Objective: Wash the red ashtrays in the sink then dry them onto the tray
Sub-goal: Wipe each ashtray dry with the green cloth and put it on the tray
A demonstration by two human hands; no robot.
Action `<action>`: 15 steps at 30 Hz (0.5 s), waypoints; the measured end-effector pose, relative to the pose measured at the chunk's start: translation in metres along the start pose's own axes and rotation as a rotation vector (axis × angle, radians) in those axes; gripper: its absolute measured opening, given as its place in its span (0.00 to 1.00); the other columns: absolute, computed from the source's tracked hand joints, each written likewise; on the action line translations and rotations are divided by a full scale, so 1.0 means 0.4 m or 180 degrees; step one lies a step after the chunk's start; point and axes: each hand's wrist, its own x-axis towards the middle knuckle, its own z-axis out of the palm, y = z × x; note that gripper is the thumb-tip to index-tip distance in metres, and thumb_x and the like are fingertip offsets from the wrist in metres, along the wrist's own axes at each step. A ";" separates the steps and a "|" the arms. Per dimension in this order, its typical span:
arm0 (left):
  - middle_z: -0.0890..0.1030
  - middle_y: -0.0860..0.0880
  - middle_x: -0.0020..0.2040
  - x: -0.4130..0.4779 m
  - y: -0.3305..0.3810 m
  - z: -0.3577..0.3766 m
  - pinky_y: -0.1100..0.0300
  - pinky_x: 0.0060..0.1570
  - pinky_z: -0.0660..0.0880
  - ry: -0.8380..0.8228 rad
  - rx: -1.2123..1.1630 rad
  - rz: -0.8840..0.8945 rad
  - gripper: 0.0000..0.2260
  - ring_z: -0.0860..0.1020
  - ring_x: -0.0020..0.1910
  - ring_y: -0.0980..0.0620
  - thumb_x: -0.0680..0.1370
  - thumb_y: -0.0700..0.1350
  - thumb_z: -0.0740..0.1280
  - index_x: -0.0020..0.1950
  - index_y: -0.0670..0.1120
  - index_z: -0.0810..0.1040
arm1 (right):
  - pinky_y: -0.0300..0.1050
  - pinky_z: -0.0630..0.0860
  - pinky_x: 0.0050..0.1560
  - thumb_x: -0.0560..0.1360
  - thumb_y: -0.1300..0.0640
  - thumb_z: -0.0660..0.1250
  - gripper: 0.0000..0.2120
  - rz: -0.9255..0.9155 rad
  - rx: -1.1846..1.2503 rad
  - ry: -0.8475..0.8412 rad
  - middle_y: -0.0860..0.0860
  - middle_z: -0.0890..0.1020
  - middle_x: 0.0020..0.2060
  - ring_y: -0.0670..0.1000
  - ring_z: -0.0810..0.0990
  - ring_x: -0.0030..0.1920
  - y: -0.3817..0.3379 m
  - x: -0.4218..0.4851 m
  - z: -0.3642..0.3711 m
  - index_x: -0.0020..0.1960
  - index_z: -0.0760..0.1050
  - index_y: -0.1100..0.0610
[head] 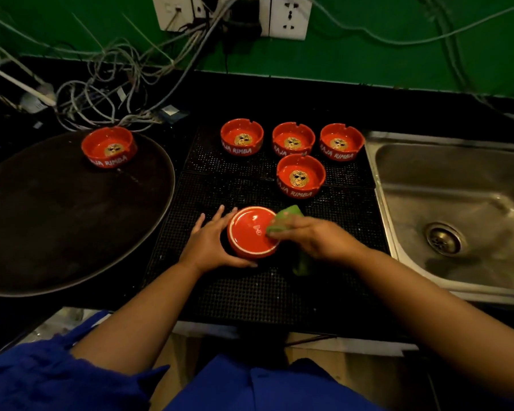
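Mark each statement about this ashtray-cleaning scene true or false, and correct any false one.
1. One red ashtray sits on the round tray. True.
2. The left hand holds the green cloth. False: the right hand holds it, while the left hand grips the upturned ashtray.
3. The ashtray being wiped is upside down. True.
4. Two ashtrays lie in the sink. False: none shows there; four upright ashtrays stand on the black mat.
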 end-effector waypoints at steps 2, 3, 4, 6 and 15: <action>0.58 0.58 0.75 -0.002 0.003 -0.002 0.56 0.72 0.36 -0.0009 -0.0014 -0.0004 0.62 0.47 0.74 0.64 0.45 0.79 0.64 0.76 0.55 0.55 | 0.49 0.73 0.63 0.77 0.65 0.62 0.26 0.0346 -0.0094 0.0606 0.48 0.67 0.71 0.45 0.66 0.66 -0.002 -0.005 -0.044 0.70 0.67 0.45; 0.58 0.58 0.75 -0.002 0.003 -0.002 0.56 0.72 0.36 -0.0004 -0.0011 0.0004 0.62 0.47 0.74 0.64 0.45 0.80 0.63 0.76 0.55 0.55 | 0.46 0.74 0.60 0.76 0.64 0.63 0.29 0.0418 -0.0124 0.0821 0.49 0.65 0.72 0.44 0.67 0.64 -0.011 0.004 -0.058 0.72 0.63 0.43; 0.58 0.58 0.75 -0.003 0.003 -0.002 0.56 0.72 0.36 0.0002 -0.0012 0.0010 0.62 0.47 0.74 0.64 0.45 0.80 0.62 0.76 0.55 0.55 | 0.45 0.74 0.58 0.75 0.63 0.66 0.31 0.0473 -0.0020 0.0975 0.49 0.64 0.72 0.44 0.68 0.63 -0.025 0.020 -0.064 0.74 0.60 0.44; 0.58 0.57 0.75 -0.003 0.004 -0.003 0.56 0.72 0.36 0.0005 -0.0005 0.0018 0.62 0.48 0.74 0.64 0.45 0.81 0.61 0.76 0.55 0.55 | 0.49 0.75 0.60 0.73 0.61 0.70 0.30 0.0576 0.0471 0.1168 0.51 0.66 0.70 0.46 0.71 0.63 -0.055 0.061 -0.051 0.71 0.63 0.52; 0.59 0.59 0.74 -0.004 0.009 -0.006 0.57 0.71 0.37 -0.0004 0.0033 0.0091 0.62 0.48 0.72 0.65 0.45 0.82 0.58 0.75 0.55 0.56 | 0.54 0.48 0.72 0.80 0.52 0.59 0.19 0.0244 0.0339 0.0344 0.45 0.59 0.73 0.50 0.50 0.74 -0.063 0.098 0.090 0.70 0.68 0.51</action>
